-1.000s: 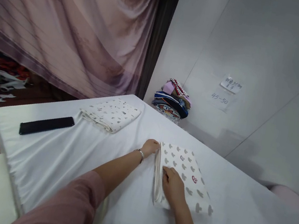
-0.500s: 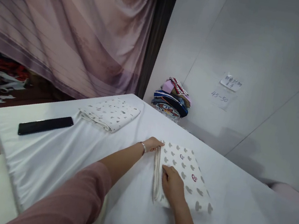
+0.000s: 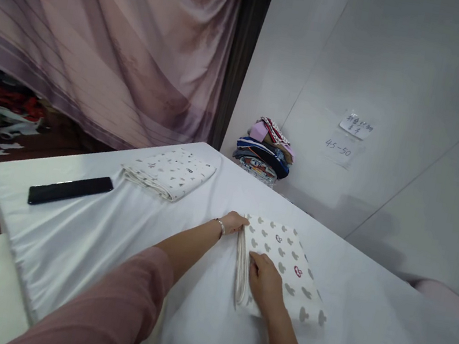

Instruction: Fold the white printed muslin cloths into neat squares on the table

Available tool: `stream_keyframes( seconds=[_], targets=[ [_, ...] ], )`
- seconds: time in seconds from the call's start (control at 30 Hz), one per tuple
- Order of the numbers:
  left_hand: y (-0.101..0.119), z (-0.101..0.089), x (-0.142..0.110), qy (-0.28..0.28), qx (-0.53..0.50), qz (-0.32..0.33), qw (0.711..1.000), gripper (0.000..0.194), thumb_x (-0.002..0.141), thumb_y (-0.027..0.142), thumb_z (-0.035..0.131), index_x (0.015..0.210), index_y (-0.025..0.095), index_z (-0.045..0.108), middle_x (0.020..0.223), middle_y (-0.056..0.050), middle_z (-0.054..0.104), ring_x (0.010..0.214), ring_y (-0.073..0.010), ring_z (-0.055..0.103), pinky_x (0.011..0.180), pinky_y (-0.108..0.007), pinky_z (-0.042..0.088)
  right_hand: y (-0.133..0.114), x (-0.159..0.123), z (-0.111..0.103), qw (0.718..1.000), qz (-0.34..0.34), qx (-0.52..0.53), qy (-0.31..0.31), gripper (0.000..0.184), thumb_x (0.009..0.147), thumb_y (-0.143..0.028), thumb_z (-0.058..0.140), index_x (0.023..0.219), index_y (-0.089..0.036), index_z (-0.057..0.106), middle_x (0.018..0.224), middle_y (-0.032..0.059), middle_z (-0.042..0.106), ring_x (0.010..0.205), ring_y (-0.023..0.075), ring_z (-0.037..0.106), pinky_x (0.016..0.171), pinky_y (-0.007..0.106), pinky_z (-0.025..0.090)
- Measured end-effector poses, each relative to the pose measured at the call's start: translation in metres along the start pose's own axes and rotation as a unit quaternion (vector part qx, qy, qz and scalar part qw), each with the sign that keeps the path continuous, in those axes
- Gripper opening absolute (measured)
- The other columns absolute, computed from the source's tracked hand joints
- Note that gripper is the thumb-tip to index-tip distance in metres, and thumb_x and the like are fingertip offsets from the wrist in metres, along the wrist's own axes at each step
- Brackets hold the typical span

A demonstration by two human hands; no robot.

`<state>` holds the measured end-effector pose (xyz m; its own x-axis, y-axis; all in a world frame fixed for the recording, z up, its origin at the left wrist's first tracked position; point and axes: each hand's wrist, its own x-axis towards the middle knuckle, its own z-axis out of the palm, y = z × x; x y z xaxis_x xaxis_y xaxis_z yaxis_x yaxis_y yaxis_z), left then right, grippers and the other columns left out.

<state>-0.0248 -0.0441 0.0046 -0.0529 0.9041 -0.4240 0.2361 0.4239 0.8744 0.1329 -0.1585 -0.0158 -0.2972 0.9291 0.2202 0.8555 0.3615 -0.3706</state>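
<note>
A folded white cloth with grey mouse-head prints (image 3: 288,264) lies on the white table (image 3: 122,236) in front of me. My right hand (image 3: 266,284) rests flat on the cloth's near left part, fingers stretched out. My left hand (image 3: 233,222) touches the cloth's far left corner, its fingers slipped against the folded edge; I cannot see whether they pinch it. A bracelet sits on that wrist.
A second folded printed cloth (image 3: 170,172) lies at the table's far left, with a black phone (image 3: 71,190) beside it. A stack of colourful folded fabrics (image 3: 265,150) stands against the white wall. A pink curtain (image 3: 104,28) hangs behind.
My left hand has slid a little along the cloth's far corner. The right hand stays on the cloth. The view has shifted slightly.
</note>
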Motion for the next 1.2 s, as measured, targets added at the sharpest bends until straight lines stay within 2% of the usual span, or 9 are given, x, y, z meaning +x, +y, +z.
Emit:
stream_keyframes(
  seconds=[0.3, 0.47, 0.53, 0.67, 0.9, 0.97, 1.03, 1.1, 1.2],
  targets=[
    [-0.01, 0.002, 0.013, 0.04, 0.063, 0.034, 0.997, 0.028, 0.066, 0.025, 0.066, 0.048, 0.016, 0.046, 0.036, 0.005, 0.035, 0.043, -0.0096, 0.038, 0.042, -0.022, 0.026, -0.002, 0.0, -0.001, 1.0, 0.008, 0.004, 0.003, 0.032, 0.085, -0.016, 0.037, 0.109, -0.022, 0.057, 0.094, 0.0041, 0.06, 0.092, 0.0162, 0.055, 0.077, 0.024, 0.041],
    [-0.015, 0.003, 0.017, 0.049, 0.078, 0.041, 0.995, 0.027, 0.065, 0.03, 0.067, 0.05, 0.016, 0.049, 0.037, 0.006, 0.034, 0.042, -0.009, 0.037, 0.042, -0.022, 0.026, -0.005, -0.001, -0.001, 0.998, -0.046, 0.005, 0.035, 0.035, 0.086, -0.02, 0.038, 0.117, -0.023, 0.053, 0.116, 0.0064, 0.055, 0.108, 0.0178, 0.048, 0.087, 0.03, 0.04],
    [-0.016, 0.003, 0.018, 0.05, 0.081, 0.045, 0.994, 0.028, 0.064, 0.032, 0.067, 0.05, 0.015, 0.05, 0.037, 0.006, 0.034, 0.042, -0.0095, 0.038, 0.042, -0.022, 0.026, -0.006, -0.001, -0.002, 0.997, -0.072, -0.003, 0.02, 0.035, 0.087, -0.024, 0.039, 0.119, -0.023, 0.053, 0.124, 0.0066, 0.052, 0.116, 0.0186, 0.044, 0.092, 0.033, 0.037],
    [-0.018, 0.004, 0.02, 0.051, 0.086, 0.055, 0.994, 0.032, 0.063, 0.038, 0.069, 0.05, 0.014, 0.051, 0.038, 0.005, 0.036, 0.043, -0.01, 0.04, 0.042, -0.022, 0.027, -0.01, -0.001, -0.004, 0.997, -0.072, -0.006, -0.018, 0.035, 0.089, -0.027, 0.037, 0.12, -0.023, 0.052, 0.129, 0.0063, 0.05, 0.12, 0.0186, 0.041, 0.094, 0.034, 0.035],
    [-0.019, -0.003, 0.024, 0.072, 0.116, 0.094, 0.986, 0.039, 0.063, 0.047, 0.069, 0.05, 0.015, 0.051, 0.039, 0.003, 0.039, 0.047, -0.0124, 0.045, 0.047, -0.024, 0.032, -0.01, -0.001, -0.004, 0.997, -0.072, -0.003, -0.022, 0.036, 0.088, -0.028, 0.036, 0.121, -0.023, 0.051, 0.129, 0.0065, 0.05, 0.121, 0.0192, 0.041, 0.093, 0.035, 0.034],
    [-0.016, -0.008, 0.021, 0.102, 0.131, 0.125, 0.978, 0.037, 0.067, 0.048, 0.065, 0.056, 0.014, 0.055, 0.048, -0.001, 0.049, 0.057, -0.0159, 0.052, 0.053, -0.025, 0.036, -0.01, -0.001, -0.004, 0.997, -0.071, 0.001, -0.023, 0.036, 0.088, -0.028, 0.036, 0.121, -0.023, 0.051, 0.13, 0.0063, 0.05, 0.122, 0.0189, 0.04, 0.093, 0.035, 0.033],
    [-0.012, -0.01, 0.014, 0.14, 0.143, 0.175, 0.964, 0.032, 0.076, 0.045, 0.057, 0.073, 0.013, 0.06, 0.07, -0.007, 0.06, 0.075, -0.0194, 0.056, 0.066, -0.027, 0.04, -0.01, -0.001, -0.004, 0.997, -0.069, 0.001, -0.023, 0.035, 0.088, -0.027, 0.037, 0.12, -0.023, 0.051, 0.13, 0.0059, 0.05, 0.122, 0.0187, 0.04, 0.093, 0.035, 0.033],
    [-0.006, -0.007, 0.003, 0.157, 0.156, 0.243, 0.945, 0.028, 0.082, 0.039, 0.048, 0.092, 0.015, 0.06, 0.095, -0.01, 0.062, 0.094, -0.0201, 0.054, 0.082, -0.03, 0.038, -0.011, -0.001, -0.004, 0.997, -0.072, -0.001, -0.023, 0.035, 0.088, -0.026, 0.038, 0.119, -0.023, 0.051, 0.129, 0.0057, 0.05, 0.122, 0.0184, 0.04, 0.093, 0.035, 0.033],
    [-0.003, 0.006, -0.009, 0.103, 0.189, 0.359, 0.908, 0.027, 0.082, 0.035, 0.051, 0.104, 0.022, 0.058, 0.113, -0.005, 0.058, 0.113, -0.0171, 0.045, 0.1, -0.028, 0.027, -0.011, -0.001, -0.003, 0.997, -0.076, -0.005, -0.022, 0.034, 0.087, -0.025, 0.038, 0.119, -0.023, 0.052, 0.129, 0.0053, 0.05, 0.121, 0.0178, 0.04, 0.092, 0.034, 0.033]
  ],
)
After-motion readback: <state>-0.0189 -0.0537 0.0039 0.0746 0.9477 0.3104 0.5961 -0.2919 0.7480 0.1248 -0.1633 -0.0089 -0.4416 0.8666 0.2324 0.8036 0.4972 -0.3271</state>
